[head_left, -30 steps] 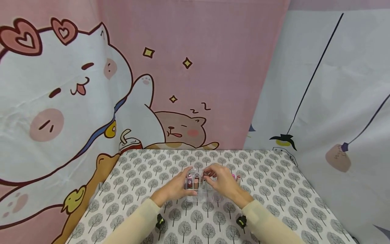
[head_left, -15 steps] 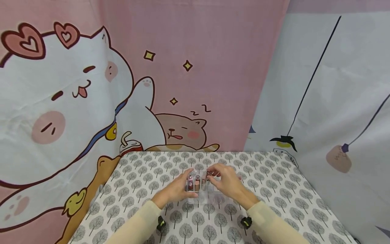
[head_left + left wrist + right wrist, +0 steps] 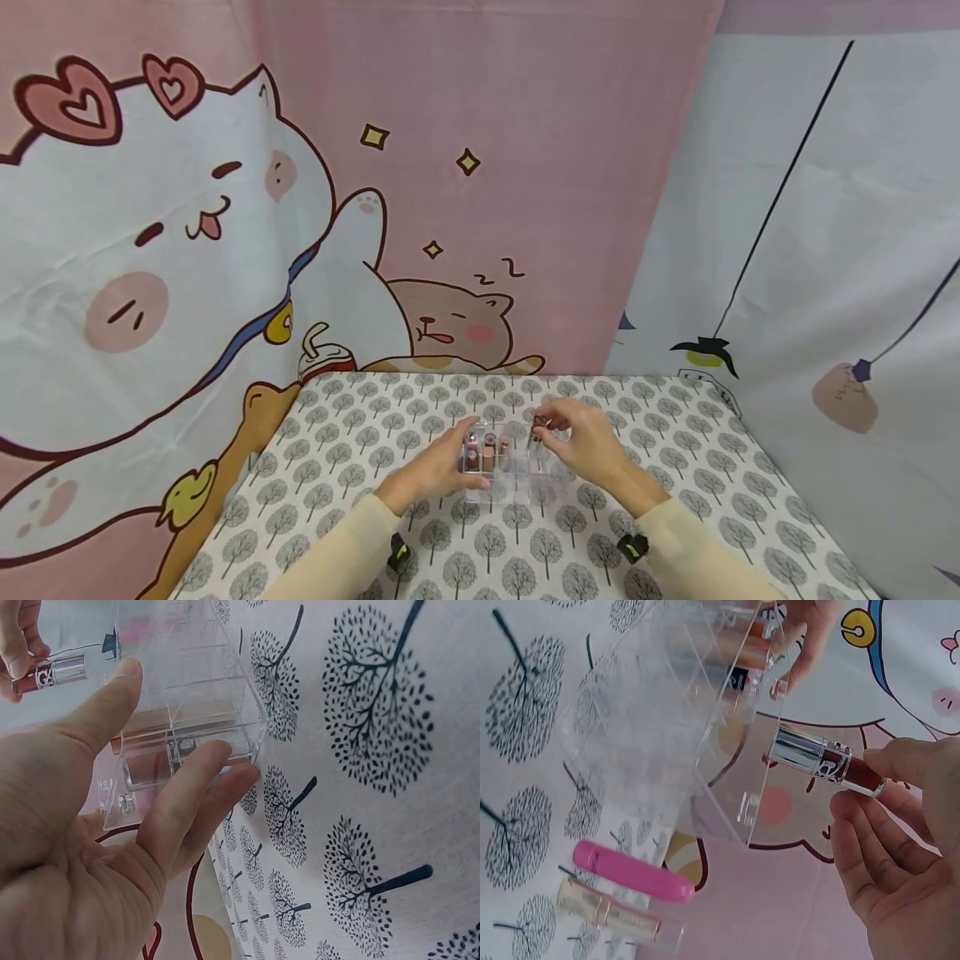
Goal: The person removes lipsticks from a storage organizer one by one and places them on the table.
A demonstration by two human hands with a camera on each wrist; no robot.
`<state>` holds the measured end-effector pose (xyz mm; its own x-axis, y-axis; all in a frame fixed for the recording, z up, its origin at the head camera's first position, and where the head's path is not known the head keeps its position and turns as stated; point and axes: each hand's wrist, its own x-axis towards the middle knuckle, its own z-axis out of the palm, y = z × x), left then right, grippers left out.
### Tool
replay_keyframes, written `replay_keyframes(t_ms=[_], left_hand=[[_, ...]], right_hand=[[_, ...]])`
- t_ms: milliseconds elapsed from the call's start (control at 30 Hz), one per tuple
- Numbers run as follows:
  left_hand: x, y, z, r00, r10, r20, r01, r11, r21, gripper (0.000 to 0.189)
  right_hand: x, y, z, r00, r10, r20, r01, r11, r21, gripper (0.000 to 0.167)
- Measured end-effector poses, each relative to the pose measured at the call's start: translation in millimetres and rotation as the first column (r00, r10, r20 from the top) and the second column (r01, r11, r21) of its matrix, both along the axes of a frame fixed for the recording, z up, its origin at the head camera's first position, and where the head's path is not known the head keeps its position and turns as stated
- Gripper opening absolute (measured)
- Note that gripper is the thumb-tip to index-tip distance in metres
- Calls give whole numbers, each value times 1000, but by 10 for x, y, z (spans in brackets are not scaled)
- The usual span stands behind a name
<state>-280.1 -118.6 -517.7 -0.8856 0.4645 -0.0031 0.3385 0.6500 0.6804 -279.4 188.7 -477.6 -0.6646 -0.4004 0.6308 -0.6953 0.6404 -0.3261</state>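
Observation:
My left hand [image 3: 433,463] holds the left end of a clear plastic lipstick organizer [image 3: 516,492], with thumb and fingers on its sides. Several lip tubes [image 3: 488,457] stand in its left compartments. My right hand [image 3: 592,443] pinches a lip gloss tube [image 3: 831,761] by its dark red end, above the organizer's right part. The tube's silver cap [image 3: 799,748] points toward the organizer's open top in the right wrist view. Also visible from the left wrist is the same gloss tube [image 3: 51,676], apart from the organizer.
A pink tube [image 3: 634,871] and a cream-gold lipstick [image 3: 611,911] lie beside the organizer in the right wrist view; my right hand hides them from the head. A tree-print cloth [image 3: 360,533] covers the table, with a cartoon curtain [image 3: 555,183] behind.
My right hand has moved right along the organizer with the gloss tube, uncovering a lip tube in a middle compartment. My left hand keeps its hold. The head view has shifted slightly.

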Motion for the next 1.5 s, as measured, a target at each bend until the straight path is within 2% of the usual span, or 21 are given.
replay_keyframes(t_ms=[100,133,233,333,367,467,600,800,933,1067,1300,1500], left_hand=[[-37,-19,-49,1000,-17,-2,17,1000,24,121],[-103,-42,-158,999,-39,-31,40,999,31,122],[-125,-45,-184,998,-52,-41,53,998,44,122],[-110,-36,-175,999,-36,-33,37,999,35,122],[-49,-14,-76,1000,-13,-3,13,999,30,121],[-21,-7,-50,1000,5,-2,-5,1000,10,121],[2,-4,-30,1000,12,-4,-12,1000,1,119],[2,-5,-28,1000,22,0,-22,1000,0,119],[2,1,-31,1000,26,-1,-26,1000,-2,120],[8,8,-29,1000,27,-8,-27,1000,-5,120],[-1,12,-17,1000,25,-10,-25,1000,-5,121],[2,13,-25,1000,20,-11,-20,1000,-5,121]], right_hand=[[6,78,24,1000,2,-17,-2,1000,-6,30],[9,103,34,1000,3,-13,-3,1000,-13,31],[3,170,51,1000,7,-7,-8,999,-39,33],[-20,222,54,1000,11,1,-11,998,-57,31],[-29,239,54,1000,11,4,-11,998,-62,31],[-53,291,62,1000,-2,-8,1,997,-74,31],[-59,388,94,999,-40,-19,39,996,-75,29],[-49,563,138,994,-105,6,105,993,-59,27],[-59,692,136,989,-145,-14,144,988,-50,27],[-85,813,95,984,-176,-29,174,983,-54,28],[-130,999,-14,978,-209,20,210,975,-65,29],[-164,1115,-151,973,-228,-21,226,972,-56,28]])
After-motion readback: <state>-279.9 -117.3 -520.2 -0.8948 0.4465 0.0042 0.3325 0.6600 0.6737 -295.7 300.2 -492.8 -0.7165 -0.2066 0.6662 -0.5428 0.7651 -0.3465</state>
